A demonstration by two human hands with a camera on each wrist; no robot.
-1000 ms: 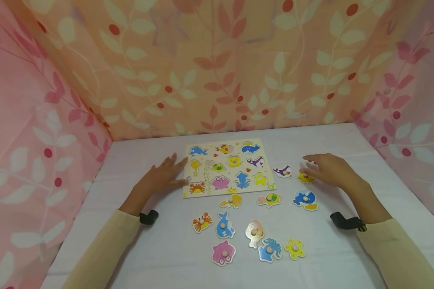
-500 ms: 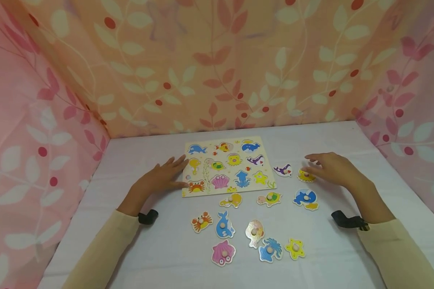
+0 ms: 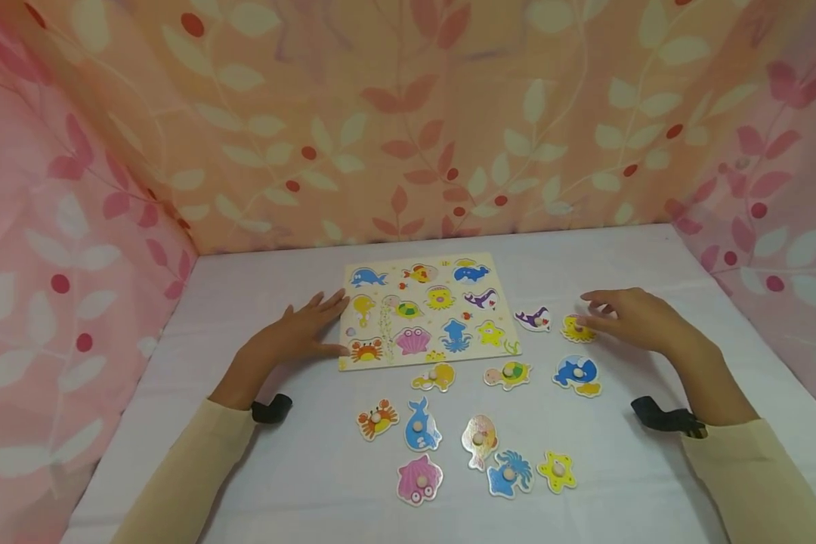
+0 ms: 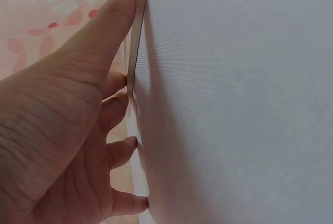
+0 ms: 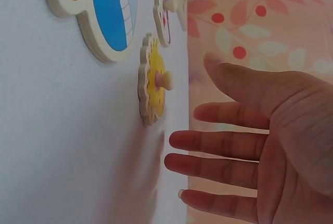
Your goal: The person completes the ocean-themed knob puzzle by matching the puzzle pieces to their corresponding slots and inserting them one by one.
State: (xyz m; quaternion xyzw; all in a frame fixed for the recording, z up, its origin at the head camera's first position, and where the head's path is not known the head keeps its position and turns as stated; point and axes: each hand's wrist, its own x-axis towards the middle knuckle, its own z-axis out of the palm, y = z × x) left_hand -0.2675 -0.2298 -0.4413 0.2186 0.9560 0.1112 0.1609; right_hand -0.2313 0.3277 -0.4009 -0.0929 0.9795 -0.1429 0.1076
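Observation:
A wooden sea-animal puzzle board [image 3: 431,310] lies on the white cloth. At its left edge rests my left hand [image 3: 298,332], fingers spread. In the left wrist view the thumb [image 4: 106,28] touches the board's edge [image 4: 139,31] and the fingertips reach down to the cloth. My right hand [image 3: 629,317] hovers beside the yellow octopus piece [image 3: 576,329], holding nothing. Its fingers stand apart from the piece's wooden knob [image 5: 166,80] in the right wrist view. A purple shark piece [image 3: 533,319] lies between the board and the octopus piece.
Several knobbed pieces lie in front of the board: a turtle [image 3: 508,374], a dark blue whale [image 3: 577,375], a seahorse [image 3: 434,376], a crab [image 3: 378,420], a light blue whale [image 3: 421,425], a fish [image 3: 480,440], a pink shell [image 3: 419,480], a squid [image 3: 509,476] and a starfish [image 3: 557,471].
The head view has shifted slightly. My right hand has edged a little to the right, uncovering more of the octopus piece. The left hand stays at the board's edge.

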